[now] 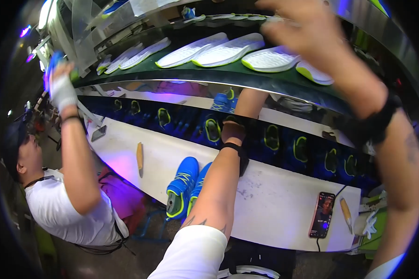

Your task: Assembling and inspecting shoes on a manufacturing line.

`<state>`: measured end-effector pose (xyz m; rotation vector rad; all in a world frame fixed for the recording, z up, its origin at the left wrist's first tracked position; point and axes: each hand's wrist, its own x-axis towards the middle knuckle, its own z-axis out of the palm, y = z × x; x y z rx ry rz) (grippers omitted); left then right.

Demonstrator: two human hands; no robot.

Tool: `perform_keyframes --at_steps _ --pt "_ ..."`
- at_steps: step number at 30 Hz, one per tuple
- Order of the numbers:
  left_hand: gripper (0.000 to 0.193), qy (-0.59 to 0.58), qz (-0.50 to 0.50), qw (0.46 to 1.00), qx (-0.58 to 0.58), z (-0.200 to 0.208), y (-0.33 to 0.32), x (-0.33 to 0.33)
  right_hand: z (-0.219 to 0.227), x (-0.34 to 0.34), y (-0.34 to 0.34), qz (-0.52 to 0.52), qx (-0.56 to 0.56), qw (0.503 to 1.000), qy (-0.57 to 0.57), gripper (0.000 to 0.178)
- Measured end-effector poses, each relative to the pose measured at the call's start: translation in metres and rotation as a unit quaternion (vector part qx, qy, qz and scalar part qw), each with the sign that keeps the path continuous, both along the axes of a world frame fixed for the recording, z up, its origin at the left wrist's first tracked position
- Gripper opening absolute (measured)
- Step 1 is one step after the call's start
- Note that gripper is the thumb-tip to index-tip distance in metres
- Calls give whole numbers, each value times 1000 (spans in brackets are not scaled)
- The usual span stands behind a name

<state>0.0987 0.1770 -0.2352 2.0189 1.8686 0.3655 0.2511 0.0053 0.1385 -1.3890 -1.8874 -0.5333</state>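
Observation:
My left hand reaches forward off the white table into a dark lower row of blue shoes with lime trim. Its fingers are hidden among them, so I cannot tell whether it holds anything. A black band wraps that wrist. My right hand is raised and blurred, fingers apart and holding nothing, above white soles with lime edges lying on the green upper belt. A pair of blue shoes hangs over the table's near edge beside my left forearm.
A co-worker in a white shirt stands at the left, one gloved hand lifted holding something blue. On the table lie a phone with a cable, another phone and two wooden-handled tools.

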Motion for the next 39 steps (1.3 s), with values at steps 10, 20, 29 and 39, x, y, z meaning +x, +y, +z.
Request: perform_keyframes --at_steps 10,20,29,39 --pt "40 -204 -423 867 -168 154 -147 -45 -47 -63 62 -77 -236 966 77 27" --pt "39 -111 -626 758 147 130 -254 -121 -80 -66 -185 226 111 941 227 14" --pt "59 -114 -614 721 301 71 -351 -76 -210 -63 -368 -113 -116 814 558 26" --pt "44 -518 -447 729 -29 124 -378 -64 -196 -90 -362 54 -153 834 527 26"
